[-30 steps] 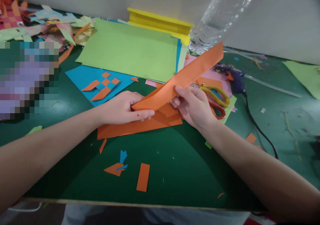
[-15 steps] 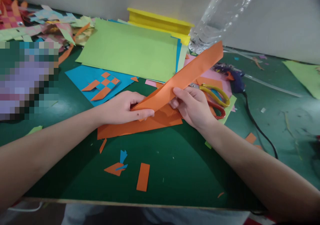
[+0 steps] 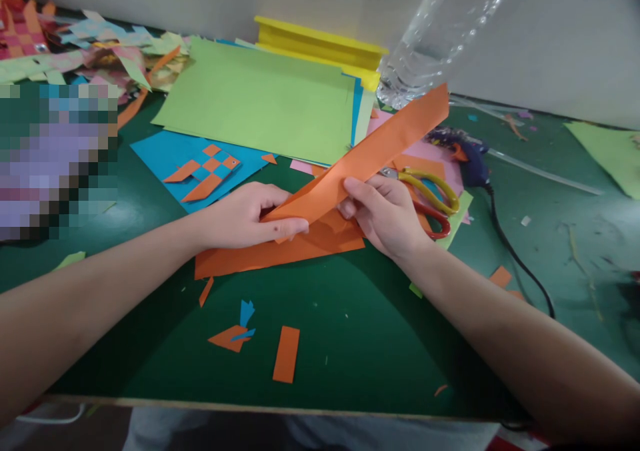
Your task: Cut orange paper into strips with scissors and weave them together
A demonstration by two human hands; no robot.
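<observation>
An orange paper strip (image 3: 395,134), folded lengthwise, slants up to the right between my hands. My left hand (image 3: 250,217) is closed on its lower left end, the thumb lying along the front edge. Around its middle, my right hand (image 3: 387,214) pinches the strip with the thumb in front. Under both hands lies a sheet of orange paper (image 3: 280,259), partly covered. Behind my left hand, a woven orange-and-blue paper fish (image 3: 213,169) rests on a blue sheet (image 3: 155,151). Scissors (image 3: 435,194) with yellow and red handles lie partly hidden behind my right hand.
Green sheets (image 3: 260,97) are stacked at the back, before a folded yellow paper (image 3: 320,41). A clear plastic bottle (image 3: 440,37) leans at the wall. To the right lies a corded glue gun (image 3: 473,161). Orange and blue scraps (image 3: 287,354) lie near the front edge.
My right thumb has slid slightly down and left along the strip. The strip's free end has shifted only a little, and my left hand stays in place.
</observation>
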